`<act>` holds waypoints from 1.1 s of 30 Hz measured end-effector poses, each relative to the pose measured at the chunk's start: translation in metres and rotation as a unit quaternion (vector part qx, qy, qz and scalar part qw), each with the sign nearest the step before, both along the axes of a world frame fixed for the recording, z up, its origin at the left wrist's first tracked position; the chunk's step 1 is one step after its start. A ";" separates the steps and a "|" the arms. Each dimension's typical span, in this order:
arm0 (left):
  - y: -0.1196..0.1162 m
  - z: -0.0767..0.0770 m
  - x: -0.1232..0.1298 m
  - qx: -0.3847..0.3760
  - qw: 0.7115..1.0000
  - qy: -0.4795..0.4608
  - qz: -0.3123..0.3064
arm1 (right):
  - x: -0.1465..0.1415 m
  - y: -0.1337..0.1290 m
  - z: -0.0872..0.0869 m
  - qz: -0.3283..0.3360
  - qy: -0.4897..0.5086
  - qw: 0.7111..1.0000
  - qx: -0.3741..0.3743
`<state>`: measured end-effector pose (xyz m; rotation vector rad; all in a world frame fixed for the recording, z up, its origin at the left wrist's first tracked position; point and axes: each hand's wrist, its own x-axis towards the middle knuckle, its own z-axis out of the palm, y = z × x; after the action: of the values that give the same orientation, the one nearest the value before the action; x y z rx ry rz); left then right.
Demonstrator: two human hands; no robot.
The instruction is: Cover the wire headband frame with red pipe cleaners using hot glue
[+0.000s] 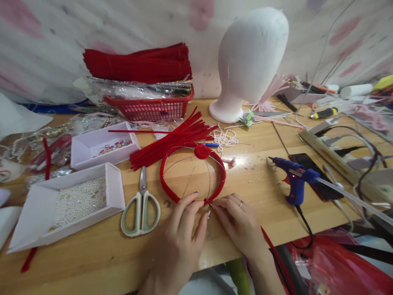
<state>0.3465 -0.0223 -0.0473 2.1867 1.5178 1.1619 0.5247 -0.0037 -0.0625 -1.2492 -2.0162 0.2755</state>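
A wire ring wrapped in red pipe cleaner [164, 180] lies on the table, with thin bare wires crossing inside it and a round red disc [202, 152] at its far edge. My left hand [186, 229] grips the ring's near edge, its index finger and thumb on either side of a small red knot [207, 201]. Just right of that knot, the fingertips of my right hand [238, 223] are pinched together on the red pipe cleaner. From behind my right wrist a red strip [272, 246] trails down past the table edge.
White-handled scissors [141, 213] lie left of the ring. Beyond are loose red pipe cleaners [172, 141], bead trays [115, 205], a red basket [150, 110] and a white foam head [251, 61]. At right are a blue glue gun [296, 178], phone [319, 180] and power strip [325, 153].
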 end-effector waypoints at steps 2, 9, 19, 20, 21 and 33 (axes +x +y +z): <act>0.003 -0.006 0.006 -0.040 0.999 0.007 -0.002 | 0.001 0.000 0.002 -0.005 0.000 1.000 -0.004; 0.011 -0.015 0.010 -0.109 0.993 -0.037 0.015 | 0.008 0.002 0.004 0.020 0.002 1.000 -0.019; 0.012 -0.010 0.012 -0.086 0.996 -0.029 0.018 | 0.014 0.003 0.006 0.052 0.005 0.998 -0.033; 0.012 -0.009 0.012 -0.090 0.995 -0.032 0.019 | 0.014 0.003 0.006 0.053 0.007 0.998 -0.033; 0.013 -0.009 0.012 -0.096 0.995 -0.036 0.020 | 0.015 0.003 0.006 0.054 0.009 0.998 -0.033; 0.013 -0.008 0.012 -0.146 0.988 -0.056 0.017 | 0.017 0.002 0.004 0.066 0.025 0.996 -0.055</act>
<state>0.3584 -0.0088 -0.0556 1.8808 1.5715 0.9821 0.5413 -0.0022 -0.0585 -1.1657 -2.0674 0.4809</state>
